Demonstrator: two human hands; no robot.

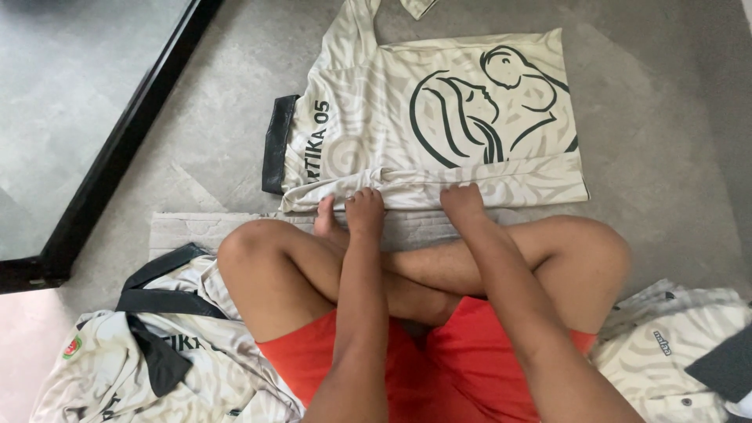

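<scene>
A cream patterned shirt with a dark line drawing and a black collar lies flat on the grey floor in front of me. Its near edge is folded over into a strip. My left hand presses on that folded edge near the middle. My right hand presses the same edge a little further right. Both hands have fingers curled onto the fabric. I sit cross-legged in red shorts, with my forearms crossing over my shins.
A pile of similar cream shirts with black collars lies at my left knee. More cream garments sit at my right. A black-framed glass panel runs along the left. A pale mat lies under my legs.
</scene>
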